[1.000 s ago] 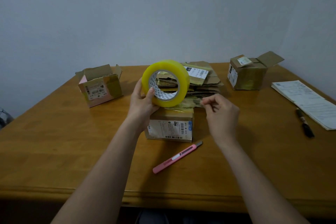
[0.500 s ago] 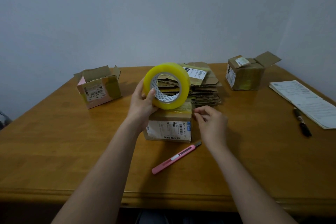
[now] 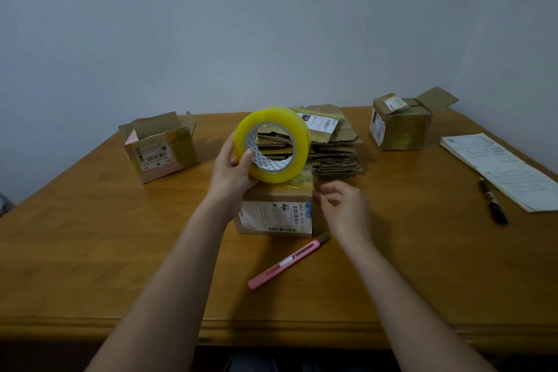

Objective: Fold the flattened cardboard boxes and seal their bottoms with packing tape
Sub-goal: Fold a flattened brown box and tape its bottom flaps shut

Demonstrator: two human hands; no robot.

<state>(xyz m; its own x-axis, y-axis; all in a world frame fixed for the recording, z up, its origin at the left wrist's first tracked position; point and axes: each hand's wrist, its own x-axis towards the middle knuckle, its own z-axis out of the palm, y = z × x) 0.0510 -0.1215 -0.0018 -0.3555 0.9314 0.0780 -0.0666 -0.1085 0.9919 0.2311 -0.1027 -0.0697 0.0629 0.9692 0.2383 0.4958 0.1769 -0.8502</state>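
Observation:
My left hand (image 3: 231,174) grips a yellow roll of packing tape (image 3: 297,136) upright just above a small cardboard box (image 3: 274,217) with a white label, which stands mid-table. A short strip of tape runs from the roll down to the box's top right edge. My right hand (image 3: 342,205), blurred, has curled fingers at that edge and seems to pinch the tape's free end. Behind the roll lies a stack of flattened cardboard boxes (image 3: 335,149).
An open folded box (image 3: 160,148) stands at the back left and another (image 3: 398,127) at the back right. A pink utility knife (image 3: 287,263) lies just in front of the small box. Papers (image 3: 498,169) and a black pen (image 3: 493,205) lie at the right on the wooden table (image 3: 90,251).
My right hand has drawn the tape's end down from roll height to the box's top right edge. The roll has dipped slightly toward the box.

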